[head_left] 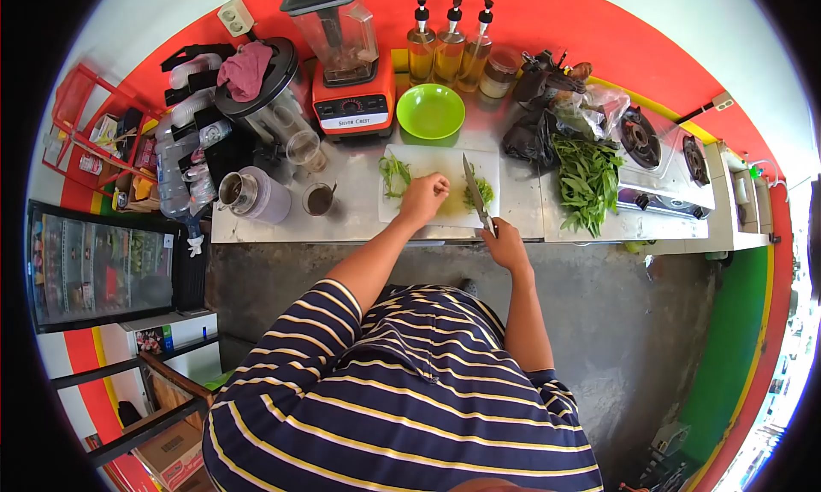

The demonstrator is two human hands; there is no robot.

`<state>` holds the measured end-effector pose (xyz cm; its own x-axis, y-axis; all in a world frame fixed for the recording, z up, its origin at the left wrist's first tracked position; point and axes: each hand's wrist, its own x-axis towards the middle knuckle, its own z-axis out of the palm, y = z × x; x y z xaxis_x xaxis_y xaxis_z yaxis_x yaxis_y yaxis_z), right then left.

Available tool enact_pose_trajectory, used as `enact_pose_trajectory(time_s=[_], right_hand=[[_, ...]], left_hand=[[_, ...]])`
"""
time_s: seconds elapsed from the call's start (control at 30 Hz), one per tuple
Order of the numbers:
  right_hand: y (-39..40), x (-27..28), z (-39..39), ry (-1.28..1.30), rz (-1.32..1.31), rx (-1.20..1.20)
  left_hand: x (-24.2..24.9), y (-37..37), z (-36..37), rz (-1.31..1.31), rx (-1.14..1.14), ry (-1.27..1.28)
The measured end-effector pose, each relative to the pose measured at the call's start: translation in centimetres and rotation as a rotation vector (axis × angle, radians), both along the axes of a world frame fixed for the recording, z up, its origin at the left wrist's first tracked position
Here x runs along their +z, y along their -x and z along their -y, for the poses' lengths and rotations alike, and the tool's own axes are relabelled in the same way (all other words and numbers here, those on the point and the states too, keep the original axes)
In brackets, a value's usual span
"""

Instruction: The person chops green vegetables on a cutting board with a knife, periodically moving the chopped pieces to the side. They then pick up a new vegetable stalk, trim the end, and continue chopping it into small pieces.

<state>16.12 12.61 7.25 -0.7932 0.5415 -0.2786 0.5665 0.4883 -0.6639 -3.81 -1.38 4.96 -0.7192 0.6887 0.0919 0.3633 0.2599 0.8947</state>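
A steel tabletop (pixel 523 203) spans mid-frame; at centre, a white chopping board (pixel 449 218) sits near its front edge, presumably for easy reach. A leafy bunch (pixel 587 184) lies right of centre; a lime-green bowl (pixel 430 111) stands upper centre. Fingers of the right hand (pixel 508 246) wrap the handle of a knife (pixel 476 191), likely for control; those of the left hand (pixel 425 199) curl partway, contents unclear, between small sprigs (pixel 394 176).

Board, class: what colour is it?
White; the board shows best in the head view.

You wear a navy shirt (pixel 402 406) striped white and yellow; your cutting board (pixel 445 160) is white, the bowl (pixel 430 112) lime green, the leafy bunch (pixel 588 184) darker green.
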Motion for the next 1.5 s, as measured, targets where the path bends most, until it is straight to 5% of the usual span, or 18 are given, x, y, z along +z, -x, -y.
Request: enact_pose_trajectory(time_s=[0.43,0.6,0.9,1.2,1.5], right_hand=[[3.3,-2.3,2.6,-0.013,0.039,0.14],[4.2,-2.6,5.0,-0.251,0.174,0.169],[4.2,-1.8,6.4,-0.386,0.424,0.281],[6.6,2.5,4.5,-0.121,0.617,0.314],[7.3,0.3,5.2,-0.225,0.498,0.258]], left_hand=[[-1.1,-2.4,6.4,-0.466,-0.003,0.242],[-0.6,-3.1,9.2,-0.561,-0.119,0.444],[-0.5,-2.7,10.5,-0.503,-0.366,0.866],[-1.0,-2.5,10.3,-0.446,-0.402,0.906],[-1.2,-2.4,10.1,-0.41,-0.445,0.972]])
